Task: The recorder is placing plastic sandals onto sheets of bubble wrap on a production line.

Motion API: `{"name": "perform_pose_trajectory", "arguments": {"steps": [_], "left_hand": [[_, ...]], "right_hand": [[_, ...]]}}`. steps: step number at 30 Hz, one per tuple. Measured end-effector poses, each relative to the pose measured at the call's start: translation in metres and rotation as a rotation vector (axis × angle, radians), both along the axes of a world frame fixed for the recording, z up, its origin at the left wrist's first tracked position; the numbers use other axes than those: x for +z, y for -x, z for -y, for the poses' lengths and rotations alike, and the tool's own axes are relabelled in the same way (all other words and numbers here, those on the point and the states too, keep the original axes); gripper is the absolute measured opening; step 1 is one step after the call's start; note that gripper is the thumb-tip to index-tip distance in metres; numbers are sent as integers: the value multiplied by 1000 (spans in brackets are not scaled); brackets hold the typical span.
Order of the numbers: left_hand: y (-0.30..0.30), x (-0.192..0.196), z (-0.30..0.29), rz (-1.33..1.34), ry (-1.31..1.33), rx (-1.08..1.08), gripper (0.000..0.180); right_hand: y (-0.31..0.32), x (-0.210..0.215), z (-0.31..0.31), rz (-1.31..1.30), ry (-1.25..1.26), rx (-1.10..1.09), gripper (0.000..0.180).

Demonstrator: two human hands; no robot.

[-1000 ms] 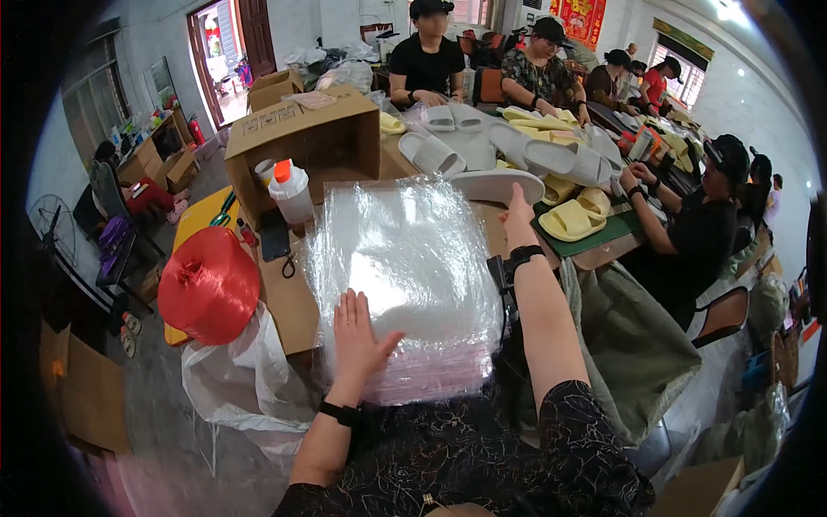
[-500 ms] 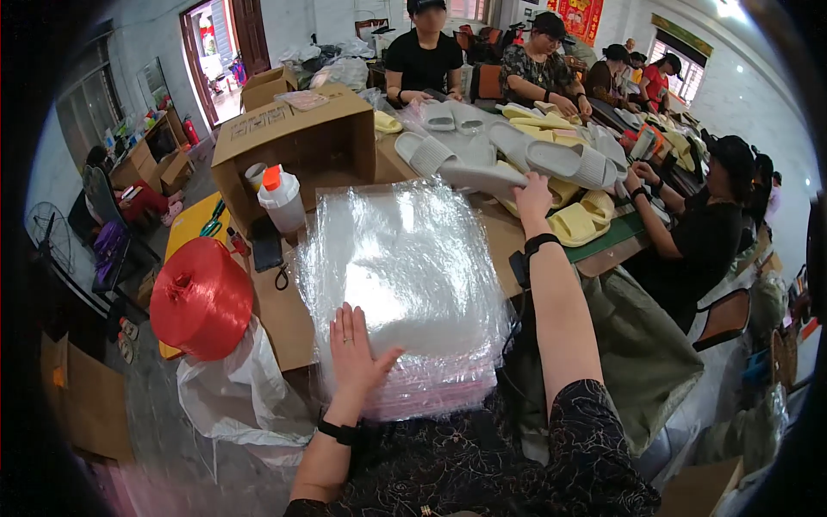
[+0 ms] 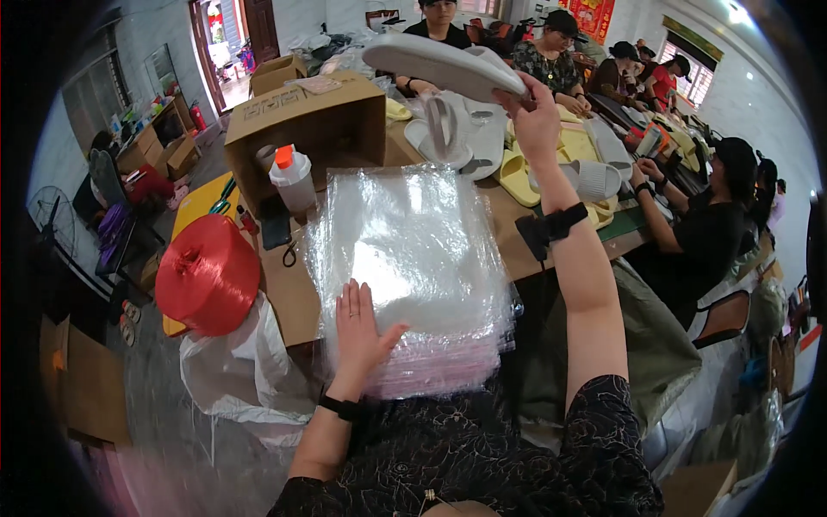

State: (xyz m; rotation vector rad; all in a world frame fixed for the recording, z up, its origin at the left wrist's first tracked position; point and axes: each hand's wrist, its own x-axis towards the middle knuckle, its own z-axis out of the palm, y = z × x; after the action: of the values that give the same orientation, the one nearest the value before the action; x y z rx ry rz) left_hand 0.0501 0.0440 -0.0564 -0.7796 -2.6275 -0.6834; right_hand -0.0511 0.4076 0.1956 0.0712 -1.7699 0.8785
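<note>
Since the earlier frames your right hand (image 3: 536, 110) has risen from the far edge of the stack and now holds a white slipper (image 3: 444, 65) up in the air, above the worktop (image 3: 508, 231). Your left hand (image 3: 359, 329) has stayed flat on the stack of clear plastic bags (image 3: 412, 258).

Head view, the only one supplied:

Right hand: fingers clamped on the heel end of the white slipper, sole turned upward, strap hanging beneath. A black wrist strap (image 3: 551, 229) sits on the forearm.

Left hand: fingers spread apart, palm down, pressing the near left corner of the bag stack. It grips nothing. A dark band is on the wrist.

The bag stack lies directly in front of you, its near edge overhanging the worktop toward your lap.

Left of the stack: a red spool of twine (image 3: 207, 274) stands over a white plastic bag (image 3: 245, 366). Beyond the stack's far left corner, a white bottle with an orange cap (image 3: 292, 177) stands against an open cardboard box (image 3: 306, 121). Scissors (image 3: 290, 253) lie between the bottle and the stack.

Beyond your raised hand, more white and yellow slippers (image 3: 568, 168) lie heaped on the worktop. Other people sit along the far and right sides; one person's hands (image 3: 642, 177) are at the slippers on the right.
</note>
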Motion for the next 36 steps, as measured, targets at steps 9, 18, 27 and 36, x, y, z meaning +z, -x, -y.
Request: {"name": "perform_pose_trajectory", "arguments": {"steps": [9, 18, 27, 36], "left_hand": [[1, 1, 3, 17, 13, -7, 106], [1, 6, -3, -18, -4, -24, 83], [3, 0, 0, -52, -57, -17, 80], [6, -5, 0, -43, 38, -13, 86]], "right_hand": [[-33, -8, 57, 60, 61, 794, 54], [-8, -136, 8, 605, -176, 704, 52], [-55, -152, 94, 429, -254, 155, 28], [-44, -180, 155, 905, -391, -111, 88]]}}
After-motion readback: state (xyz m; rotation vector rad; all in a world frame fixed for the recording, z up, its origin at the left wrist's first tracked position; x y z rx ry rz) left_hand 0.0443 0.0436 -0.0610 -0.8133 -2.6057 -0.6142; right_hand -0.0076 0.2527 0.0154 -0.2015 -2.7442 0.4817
